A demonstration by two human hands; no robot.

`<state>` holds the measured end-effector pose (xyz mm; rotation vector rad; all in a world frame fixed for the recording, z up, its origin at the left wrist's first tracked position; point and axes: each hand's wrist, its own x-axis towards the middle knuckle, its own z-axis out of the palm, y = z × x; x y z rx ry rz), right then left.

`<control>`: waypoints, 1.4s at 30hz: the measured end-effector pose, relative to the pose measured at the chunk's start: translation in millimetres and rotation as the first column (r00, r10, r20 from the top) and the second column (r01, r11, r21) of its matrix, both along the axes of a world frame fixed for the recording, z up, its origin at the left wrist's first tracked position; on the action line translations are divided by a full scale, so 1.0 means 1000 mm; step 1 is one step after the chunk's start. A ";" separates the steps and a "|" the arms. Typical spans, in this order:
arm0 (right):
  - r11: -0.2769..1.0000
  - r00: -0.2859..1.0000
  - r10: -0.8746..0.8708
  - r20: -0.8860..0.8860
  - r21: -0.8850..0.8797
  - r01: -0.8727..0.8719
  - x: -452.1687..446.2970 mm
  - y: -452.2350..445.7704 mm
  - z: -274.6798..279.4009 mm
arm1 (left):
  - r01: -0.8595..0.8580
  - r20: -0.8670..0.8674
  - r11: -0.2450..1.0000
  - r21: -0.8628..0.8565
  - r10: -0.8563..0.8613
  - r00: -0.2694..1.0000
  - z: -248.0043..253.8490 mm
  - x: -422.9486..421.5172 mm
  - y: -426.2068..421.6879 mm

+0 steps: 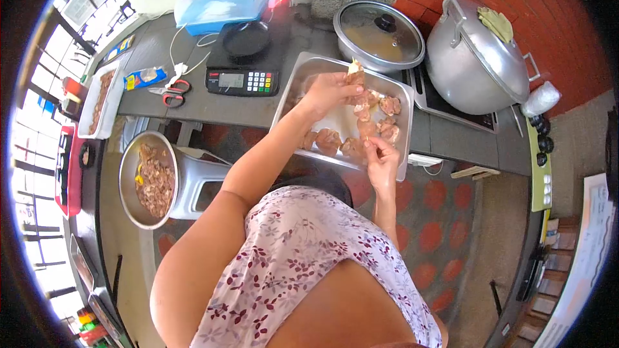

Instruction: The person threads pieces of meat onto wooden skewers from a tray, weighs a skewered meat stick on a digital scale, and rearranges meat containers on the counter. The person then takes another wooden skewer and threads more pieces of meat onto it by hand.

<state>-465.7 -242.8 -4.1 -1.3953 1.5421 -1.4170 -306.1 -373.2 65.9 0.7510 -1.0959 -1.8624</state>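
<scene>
A skewer of raw meat (362, 111) is held over a metal tray (407, 122), slanting across it. My left hand (330, 95) pinches the meat near the skewer's far end, where a pale piece sticks out at the tip. Lower down, my right hand (382, 160) has its fingers closed around the near end of the skewer. Several chunks of raw meat (329, 140) lie in the tray on both sides of the skewer and along its near edge. My left hand and forearm hide part of the tray's left side.
A kitchen scale (242, 82) and red-handled scissors (173, 93) lie left of the tray. Behind it stands a glass-lidded pot (379, 35), with a large lidded pot (474, 58) to the right. At lower left, a steel bowl (129, 203) holds cut meat beside a white tray (103, 100).
</scene>
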 end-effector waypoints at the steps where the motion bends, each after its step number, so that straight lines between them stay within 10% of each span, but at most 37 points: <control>1: 0.999 0.999 -0.001 -0.037 -0.042 -0.001 0.000 0.000 0.001 | -0.011 -0.001 1.000 0.002 0.011 1.000 -0.002 0.000 0.000; 19: 0.998 1.000 -0.003 -0.007 -0.060 0.003 -0.003 -0.002 -0.007 | -0.083 0.369 0.976 -0.203 0.155 0.916 0.004 -0.003 0.010; 24: 0.998 0.999 0.025 0.021 -0.055 -0.024 0.007 0.000 -0.001 | -0.101 0.148 0.986 -0.131 0.120 0.982 0.011 -0.001 0.027; 36: 0.982 0.838 -0.163 -0.521 -0.166 0.088 0.013 -0.001 0.011 | -0.127 0.152 0.944 -0.306 0.180 0.972 -0.021 0.003 0.027; 38: 0.978 0.803 -0.186 -0.567 -0.182 0.098 0.009 -0.006 0.026 | -0.037 0.478 0.930 -0.365 0.221 0.850 -0.032 0.015 0.024; 40: 0.963 0.746 -0.193 -0.637 -0.267 0.022 -0.007 -0.025 0.033 | 0.154 0.526 0.569 -0.808 0.578 0.624 -0.068 0.020 0.023; 42: 0.952 0.704 -0.204 -0.681 -0.306 -0.021 -0.005 -0.046 0.048 | 0.227 0.575 0.671 -0.706 0.355 0.737 -0.058 0.039 0.034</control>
